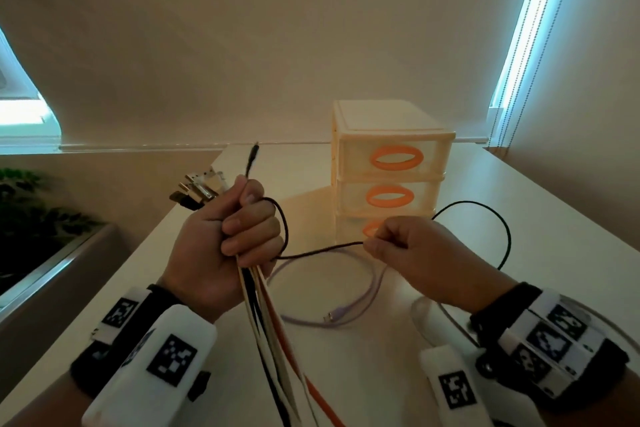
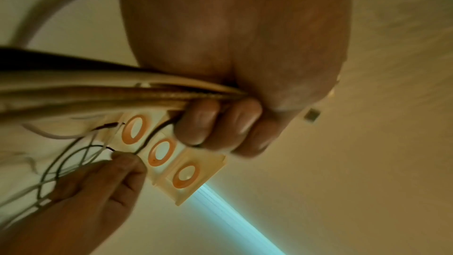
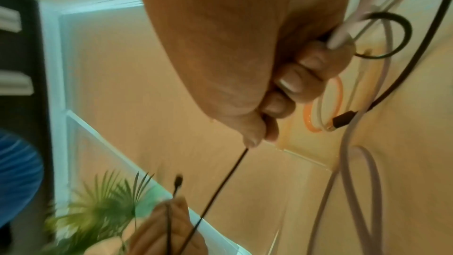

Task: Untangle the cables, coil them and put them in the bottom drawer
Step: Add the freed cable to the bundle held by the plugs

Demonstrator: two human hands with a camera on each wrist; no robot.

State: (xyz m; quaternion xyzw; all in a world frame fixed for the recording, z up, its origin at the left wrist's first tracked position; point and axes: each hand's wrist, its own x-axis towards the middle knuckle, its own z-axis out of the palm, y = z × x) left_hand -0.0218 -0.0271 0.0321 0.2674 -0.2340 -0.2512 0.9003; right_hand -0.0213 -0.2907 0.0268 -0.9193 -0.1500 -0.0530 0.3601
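Holding the bunch (image 1: 263, 315) tight in my left hand (image 1: 221, 246) keeps all the cables together, plugs up, so they cannot knot again. My right hand (image 1: 412, 253) pinches the thin black cable (image 1: 322, 250) and holds it out to the side, so I think I am pulling it free to coil it. A purple cable (image 1: 346, 305) lies loose on the surface (image 1: 540, 218). The drawers (image 1: 391, 163) stand just behind, all closed, so nothing is inside yet.

Dim, warm indoor light with cool blue daylight leaking past the blind (image 1: 242, 45) at left and right edges; wrist views are blurred, wide-angle edges bend.
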